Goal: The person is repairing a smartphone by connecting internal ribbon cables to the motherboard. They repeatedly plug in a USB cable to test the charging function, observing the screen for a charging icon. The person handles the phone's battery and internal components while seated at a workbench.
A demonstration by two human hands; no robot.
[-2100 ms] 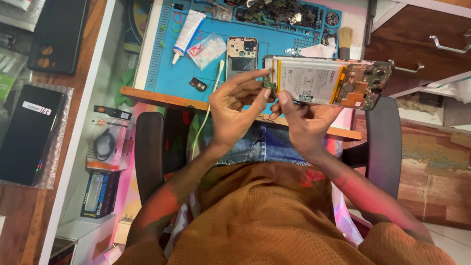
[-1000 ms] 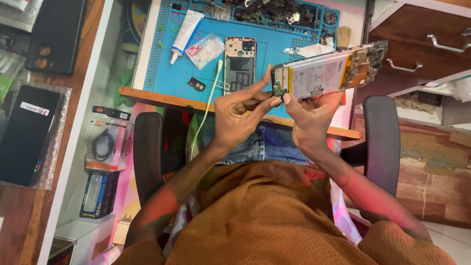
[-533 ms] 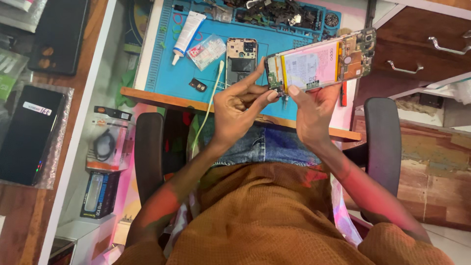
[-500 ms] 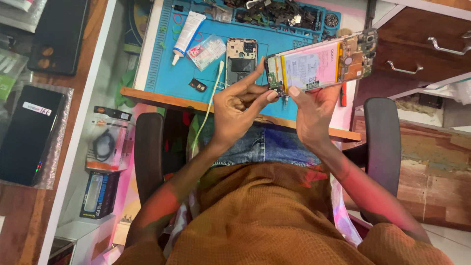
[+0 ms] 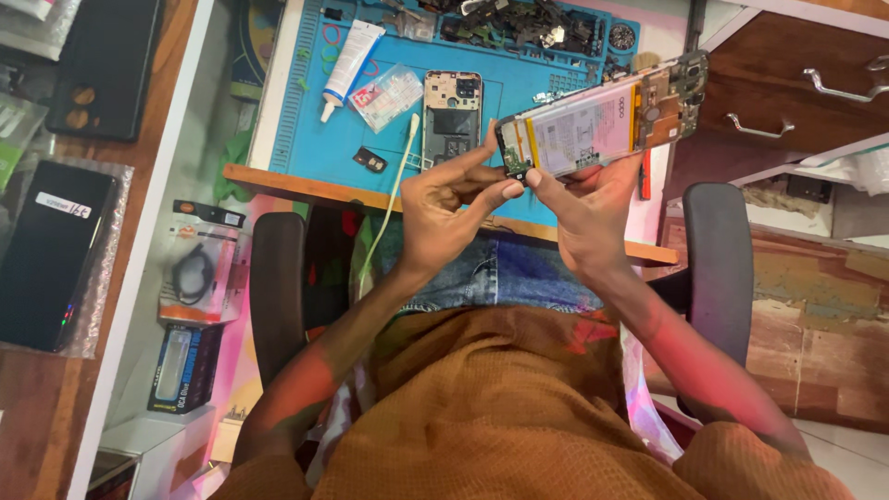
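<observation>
While the right hand grips the opened phone above the blue mat, the left hand pinches at its lower end. Judging by this, a small part there is being worked; next calls for steady, fine fingertip control.

Opened phone, back cover off, internals facing up: pale battery fills the middle, circuit boards exposed at both ends. Long axis tilted, far end raised toward upper right. Held in the air above the desk's front edge. Right hand supports it from below; left hand fingertips pinch at its near-end board.
</observation>
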